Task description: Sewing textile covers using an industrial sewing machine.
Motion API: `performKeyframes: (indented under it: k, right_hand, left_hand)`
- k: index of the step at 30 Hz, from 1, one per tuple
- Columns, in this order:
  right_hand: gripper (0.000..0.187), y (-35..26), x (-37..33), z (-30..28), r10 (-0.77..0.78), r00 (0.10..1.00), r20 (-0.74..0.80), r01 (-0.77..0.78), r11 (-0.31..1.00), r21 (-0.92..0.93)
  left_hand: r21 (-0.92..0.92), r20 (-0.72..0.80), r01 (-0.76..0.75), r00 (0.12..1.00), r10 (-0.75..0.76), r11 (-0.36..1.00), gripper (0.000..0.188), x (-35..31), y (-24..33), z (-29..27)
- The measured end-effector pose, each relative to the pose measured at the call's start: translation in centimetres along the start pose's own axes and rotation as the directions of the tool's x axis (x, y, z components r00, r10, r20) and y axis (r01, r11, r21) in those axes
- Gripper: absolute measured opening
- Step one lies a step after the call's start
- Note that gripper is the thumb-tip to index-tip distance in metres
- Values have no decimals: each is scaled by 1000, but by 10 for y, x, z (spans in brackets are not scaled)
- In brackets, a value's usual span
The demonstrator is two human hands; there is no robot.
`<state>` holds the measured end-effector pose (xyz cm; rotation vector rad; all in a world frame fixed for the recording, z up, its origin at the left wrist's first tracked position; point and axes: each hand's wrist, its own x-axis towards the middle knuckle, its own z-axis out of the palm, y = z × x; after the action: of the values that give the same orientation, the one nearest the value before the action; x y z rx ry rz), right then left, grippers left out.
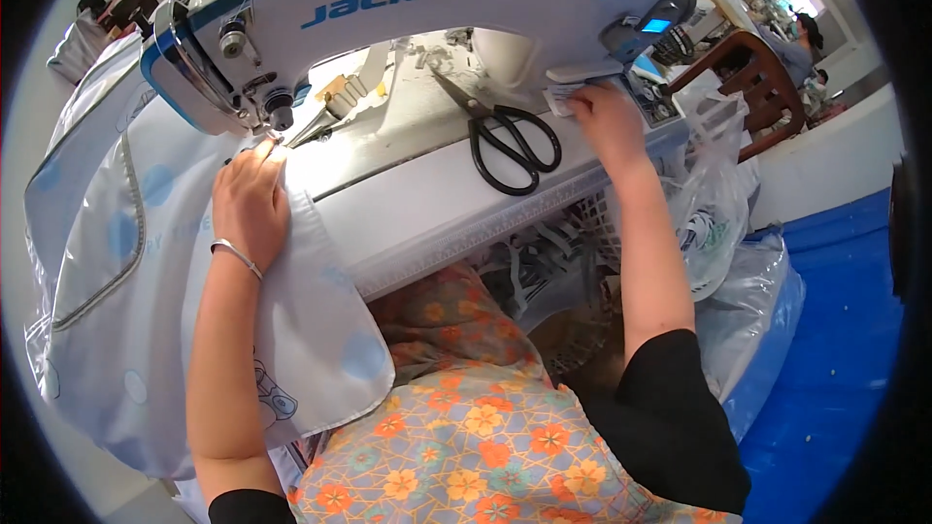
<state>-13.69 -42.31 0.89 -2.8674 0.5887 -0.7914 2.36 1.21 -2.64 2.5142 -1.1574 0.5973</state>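
My left hand [250, 192] is closed on a white cloth [325, 369] with pale blue dots, its fingertips close by the needle and presser foot of the sewing machine [408, 15]. The cloth drapes over the left end of the bed and down past my forearm; a grey trim curves along part of it. At the right end of the bed, the fingers of my right hand [610, 126] pinch a small white printed label [560, 101]. Black-handled scissors [500, 141] lie between my hands, blades pointing away.
Tweezers [316, 126] and small scraps [351, 95] lie behind the needle area. Below the bed, a basket [594, 223] stands beside grey strips. Clear plastic bags [714, 194] hang at the right, near a brown chair [752, 82]. Another person [791, 49] sits far back.
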Motion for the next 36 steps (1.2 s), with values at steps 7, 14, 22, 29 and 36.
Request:
performKeyframes:
  k: [7, 14, 22, 29, 36]
  right_hand:
    - [18, 4, 6, 10, 15, 999, 48, -15, 1000, -8]
    - [9, -113, -27, 5, -225, 971, 85, 138, 808, 573]
    - [9, -278, -30, 84, -422, 904, 71, 222, 605, 765]
    - [20, -248, -20, 84, -635, 773, -16, 447, 526, 724]
    - [28, -256, -32, 80, -714, 686, -137, 680, 564, 469]
  left_hand:
    - [-8, -11, 8, 1000, -8, 1000, 28, -2, -4, 2]
    - [-57, -173, -30, 985, 20, 998, 25, -1, 7, -10]
    - [-437, 163, 485, 871, -463, 758, 23, -3, 10, -14]
    - [-279, 31, 311, 949, -315, 909, 16, -5, 0, -7]
    - [-19, -162, 45, 986, -48, 999, 24, -11, 12, -13]
